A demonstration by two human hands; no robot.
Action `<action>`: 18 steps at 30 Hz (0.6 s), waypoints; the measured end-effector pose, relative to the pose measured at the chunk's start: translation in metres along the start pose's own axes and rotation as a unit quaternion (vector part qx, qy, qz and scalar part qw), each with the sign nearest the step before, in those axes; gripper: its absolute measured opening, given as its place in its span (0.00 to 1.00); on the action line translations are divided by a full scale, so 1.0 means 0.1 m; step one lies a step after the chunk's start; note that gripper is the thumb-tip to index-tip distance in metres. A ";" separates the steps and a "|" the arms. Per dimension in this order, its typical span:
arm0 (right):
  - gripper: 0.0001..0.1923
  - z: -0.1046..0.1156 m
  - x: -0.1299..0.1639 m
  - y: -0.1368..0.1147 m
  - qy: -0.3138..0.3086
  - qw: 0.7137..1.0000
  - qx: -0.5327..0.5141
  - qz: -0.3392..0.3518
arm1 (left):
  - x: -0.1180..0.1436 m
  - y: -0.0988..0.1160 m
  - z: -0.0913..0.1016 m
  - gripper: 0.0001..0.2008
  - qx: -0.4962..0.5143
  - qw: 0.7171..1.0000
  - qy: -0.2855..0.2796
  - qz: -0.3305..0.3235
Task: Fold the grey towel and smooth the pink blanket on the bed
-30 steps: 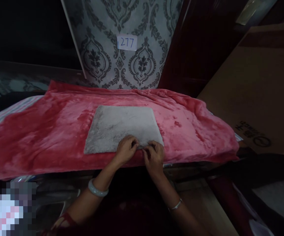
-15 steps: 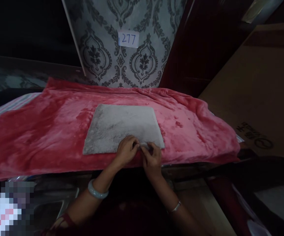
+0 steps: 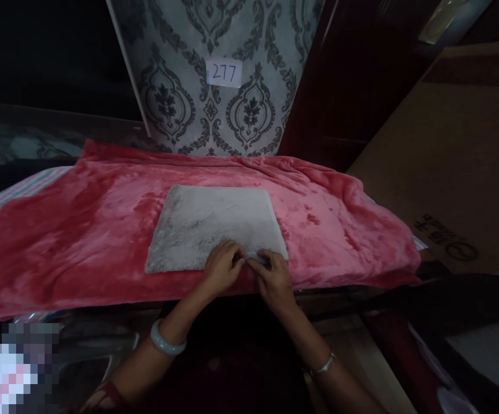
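A rectangular grey plush cloth point(image 3: 214, 218) lies flat on a pink-red fleece blanket point(image 3: 98, 230). My left hand point(image 3: 224, 264) is closed at the cloth's near edge, right of its middle, thumb and fingertips pinched together. Just beside it, my right hand point(image 3: 275, 278) pinches the same edge near the right corner. The two sets of fingertips almost touch. Whether the edge carries a seam or a fastening cannot be made out. A pale bangle point(image 3: 167, 338) circles my left wrist and a thin bracelet point(image 3: 327, 363) my right.
Behind the blanket stands a patterned wall point(image 3: 167, 98) bearing a paper label point(image 3: 224, 72) marked 277. A large cardboard box point(image 3: 452, 161) leans at the right, next to a dark red door point(image 3: 339, 86). Striped fabric point(image 3: 20, 190) shows under the blanket at the left.
My right hand has shifted slightly to the right along the cloth's near edge. My left hand stays almost in place, and the cloth lies as before.
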State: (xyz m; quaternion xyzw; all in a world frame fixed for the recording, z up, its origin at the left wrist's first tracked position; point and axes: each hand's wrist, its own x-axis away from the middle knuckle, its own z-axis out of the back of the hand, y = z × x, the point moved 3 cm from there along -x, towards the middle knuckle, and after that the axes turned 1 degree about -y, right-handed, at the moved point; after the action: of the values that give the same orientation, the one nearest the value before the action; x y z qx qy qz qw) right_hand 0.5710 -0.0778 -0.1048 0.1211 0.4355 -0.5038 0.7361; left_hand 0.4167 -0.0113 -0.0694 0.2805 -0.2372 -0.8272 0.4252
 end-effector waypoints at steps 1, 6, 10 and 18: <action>0.21 0.05 -0.01 0.04 0.011 1.000 -0.027 -0.011 | 0.02 0.00 0.01 0.05 -0.002 1.000 0.004 -0.014; 0.18 0.24 -0.02 0.26 0.032 0.994 0.005 -0.103 | 0.19 0.04 0.00 0.16 -0.105 0.987 0.047 -0.109; 0.18 0.29 -0.03 0.36 -0.018 0.997 0.032 -0.073 | 0.26 0.03 -0.08 0.16 -0.181 0.965 0.092 -0.168; 0.16 0.26 0.02 0.53 -0.005 0.999 0.016 -0.046 | 0.28 -0.05 -0.15 0.13 -0.207 0.948 0.140 -0.197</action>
State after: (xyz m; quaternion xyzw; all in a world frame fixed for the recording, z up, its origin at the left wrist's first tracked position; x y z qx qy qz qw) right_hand 0.6293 -0.0709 -0.1047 0.1100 0.4291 -0.5445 0.7122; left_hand 0.4102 -0.0347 -0.0908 0.3404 0.0617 -0.8777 0.3316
